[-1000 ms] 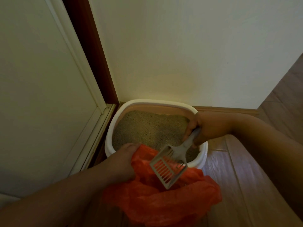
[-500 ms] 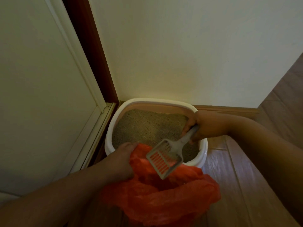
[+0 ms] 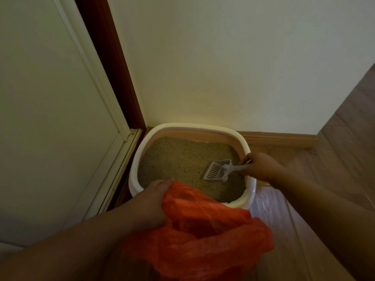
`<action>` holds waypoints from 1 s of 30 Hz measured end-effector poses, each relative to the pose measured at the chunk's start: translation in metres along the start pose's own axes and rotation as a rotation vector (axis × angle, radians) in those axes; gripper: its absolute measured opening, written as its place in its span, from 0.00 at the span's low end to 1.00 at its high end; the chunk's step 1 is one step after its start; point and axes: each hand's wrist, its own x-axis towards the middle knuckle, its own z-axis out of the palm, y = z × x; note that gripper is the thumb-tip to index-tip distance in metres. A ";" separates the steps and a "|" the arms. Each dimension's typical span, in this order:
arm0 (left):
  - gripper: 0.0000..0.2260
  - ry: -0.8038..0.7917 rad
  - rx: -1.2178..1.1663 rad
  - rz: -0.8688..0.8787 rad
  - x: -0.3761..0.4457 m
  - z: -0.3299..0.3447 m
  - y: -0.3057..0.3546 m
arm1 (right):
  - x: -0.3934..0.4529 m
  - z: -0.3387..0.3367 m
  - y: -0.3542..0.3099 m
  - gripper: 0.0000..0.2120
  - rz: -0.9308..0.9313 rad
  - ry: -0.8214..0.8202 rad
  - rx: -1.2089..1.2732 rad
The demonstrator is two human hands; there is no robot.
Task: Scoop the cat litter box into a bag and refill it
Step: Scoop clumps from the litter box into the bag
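A white litter box point(image 3: 178, 126) with a pinkish inner wall stands in the corner, filled with tan litter point(image 3: 182, 163). My right hand point(image 3: 259, 165) grips the handle of a pale slotted scoop point(image 3: 218, 170), whose head lies over the litter near the box's right side. An orange plastic bag point(image 3: 203, 236) sits open in front of the box. My left hand point(image 3: 150, 203) grips the bag's left edge by the box's front rim.
A white door point(image 3: 50, 118) and its dark red frame point(image 3: 109, 63) stand at the left. A pale wall point(image 3: 233, 57) rises behind the box, with a wooden skirting board point(image 3: 280, 139). Wooden floor point(image 3: 284, 230) runs to the right.
My right hand has carried the scoop from above the orange bag back over the litter in the box. The left hand keeps its hold on the bag.
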 end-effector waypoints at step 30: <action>0.49 -0.015 -0.012 -0.006 0.000 -0.001 0.008 | -0.013 0.018 0.004 0.08 -0.415 -0.055 -0.579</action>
